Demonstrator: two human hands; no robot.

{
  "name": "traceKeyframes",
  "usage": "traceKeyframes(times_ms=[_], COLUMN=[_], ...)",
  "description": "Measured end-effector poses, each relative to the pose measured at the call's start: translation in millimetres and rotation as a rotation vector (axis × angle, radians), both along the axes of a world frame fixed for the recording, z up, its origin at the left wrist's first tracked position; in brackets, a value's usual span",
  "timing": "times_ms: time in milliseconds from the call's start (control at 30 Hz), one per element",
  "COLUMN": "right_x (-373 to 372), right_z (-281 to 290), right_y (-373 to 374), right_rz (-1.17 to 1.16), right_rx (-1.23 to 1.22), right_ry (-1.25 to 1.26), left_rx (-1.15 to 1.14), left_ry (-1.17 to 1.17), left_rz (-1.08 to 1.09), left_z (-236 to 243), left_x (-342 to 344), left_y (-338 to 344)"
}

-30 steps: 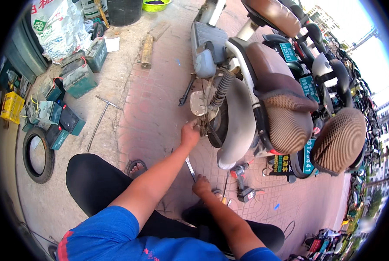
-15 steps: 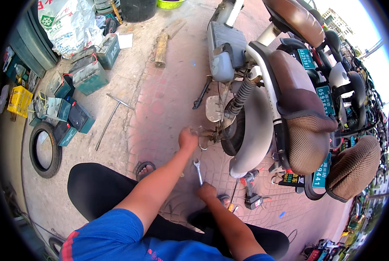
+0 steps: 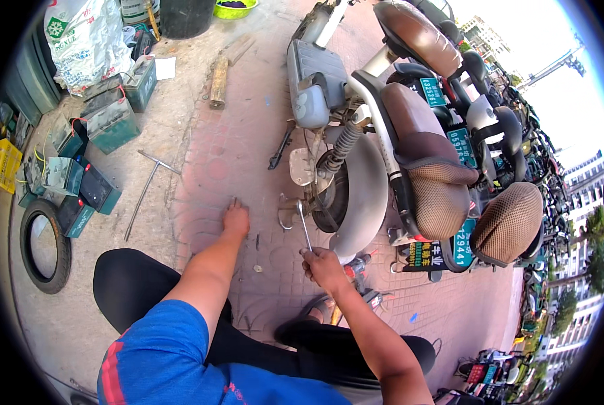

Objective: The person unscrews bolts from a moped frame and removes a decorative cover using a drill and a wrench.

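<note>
My left hand has its fingers apart over the paving, to the left of a scooter, apparently empty. My right hand is closed on a silver wrench, whose upper end is at the hardware by the scooter's rear wheel. Above that are a coiled shock absorber and a pale curved mudguard. A red-and-black cordless drill, partly hidden by my right arm, and a yellow-handled tool lie near my right hand.
Several batteries, a tyre, a T-handled tool, a wooden block and a white sack are on the left. Parked scooters crowd the right. My bent knees are at the lower edge.
My left hand has left the rear wheel hardware and moved left over the paving. My right hand has raised the wrench from low over the paving up to that hardware.
</note>
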State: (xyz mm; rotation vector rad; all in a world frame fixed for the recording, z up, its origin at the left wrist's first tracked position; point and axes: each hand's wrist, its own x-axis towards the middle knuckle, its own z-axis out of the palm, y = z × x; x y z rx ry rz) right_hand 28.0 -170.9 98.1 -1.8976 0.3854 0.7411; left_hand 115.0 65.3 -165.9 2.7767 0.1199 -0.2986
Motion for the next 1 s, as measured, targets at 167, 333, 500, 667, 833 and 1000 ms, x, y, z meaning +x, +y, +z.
traceKeyframes(times_ms=[167,333,500,667,833,1000], right_x=[27.0,53.0,55.8,57.4,67.4,37.7], right_z=[-5.1,-0.7,1.4,-14.0,-15.6,-95.3], right_y=[0.6,9.9,20.5,-0.6,18.9,48.6], right_rz=[-0.153,-0.254,-0.315,-0.361,-0.315,-0.246], right_rx=[0.144,0.241,0.291,0.253,0.276,-0.036], right_ry=[0.061,0.14,0.189,0.191,0.162,-0.036], left_rx=[-0.312,-0.459,-0.495,-0.775,-0.321,-0.552], left_ry=[0.092,0.192,0.223,0.154,-0.232,-0.19], left_rz=[0.073,0.228,0.334,0.551,0.819,0.793], left_z=[6.3,-18.8,-32.1,-21.3,-55.0,-22.4], left_x=[-22.9,-30.3,0.9,26.1,72.0,77.8], left_y=[-35.7,-30.1,-9.6,-16.8,68.1,45.8])
